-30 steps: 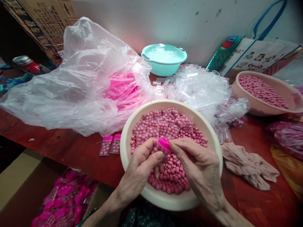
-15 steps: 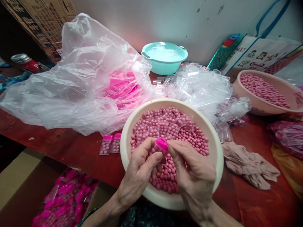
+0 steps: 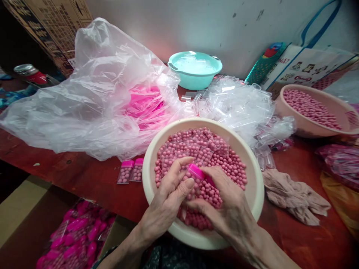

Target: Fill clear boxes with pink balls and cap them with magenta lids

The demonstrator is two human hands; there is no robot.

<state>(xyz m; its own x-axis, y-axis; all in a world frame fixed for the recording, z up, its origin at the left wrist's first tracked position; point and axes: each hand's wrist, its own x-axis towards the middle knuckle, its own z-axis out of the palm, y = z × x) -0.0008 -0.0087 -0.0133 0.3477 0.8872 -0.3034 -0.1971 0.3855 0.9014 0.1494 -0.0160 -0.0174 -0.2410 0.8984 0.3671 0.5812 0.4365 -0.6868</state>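
Both hands are close together over the near part of the cream basin, and there's the small box between them! The left hand has it pinched, thumb on the near side, with the pink cap tilted on top. The right hand arches in opposite, fingers beside the cap, thumb spread lower; whether it grips the box, I can't tell. A sliver of bright pink shows beneath its fingers.

Pink beads all through the basin, and clear boxes of them lying across the far half. Out on the red counter, just left of the rim, two capped boxes side by side. Behind, a big clear bag, a turquoise bowl and a pile of clear cases; over to the right, a crumpled cloth.
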